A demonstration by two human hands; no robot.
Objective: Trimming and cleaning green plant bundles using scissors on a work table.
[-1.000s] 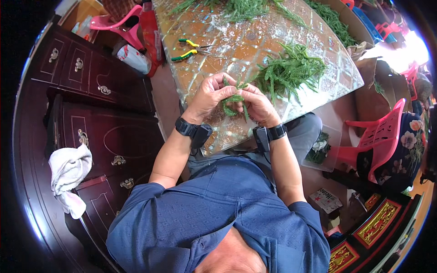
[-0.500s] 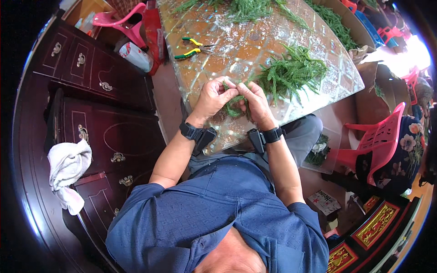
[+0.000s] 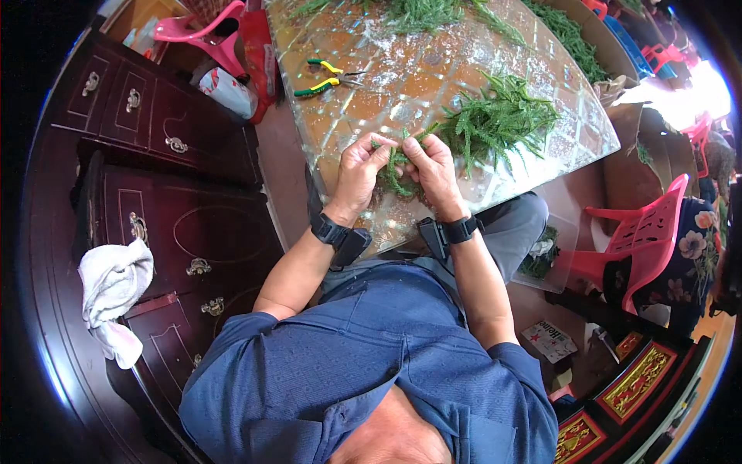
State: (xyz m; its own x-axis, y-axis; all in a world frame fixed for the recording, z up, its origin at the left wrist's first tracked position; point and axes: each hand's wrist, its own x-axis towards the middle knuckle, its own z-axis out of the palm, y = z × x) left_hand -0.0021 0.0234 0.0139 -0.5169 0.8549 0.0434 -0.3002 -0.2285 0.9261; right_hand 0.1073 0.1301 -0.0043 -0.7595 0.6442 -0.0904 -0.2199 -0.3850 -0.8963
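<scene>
My left hand (image 3: 358,172) and my right hand (image 3: 437,172) come together over the near edge of the glass-topped table (image 3: 340,116). Both have their fingers pinched on a green sprig (image 3: 397,182) with needle-like leaves, its lower part hanging between them. Just beyond my right hand lies a loose heap of similar green sprigs (image 3: 502,120). Pliers (image 3: 328,80) with yellow and green handles rest on the glass, farther off from my left hand, their jaws pointing right.
More greenery (image 3: 425,14) lies at the table's far side, and a box (image 3: 591,31) of it stands at the far right. A dark wooden cabinet (image 3: 182,209) lines my left. A pink chair (image 3: 638,240) and a clear plastic bin (image 3: 568,255) are to my right.
My hands have drawn slightly apart at the fingertips, the left one shifting a little left. The sprig between them shows more plainly. The pliers and the heap stay put.
</scene>
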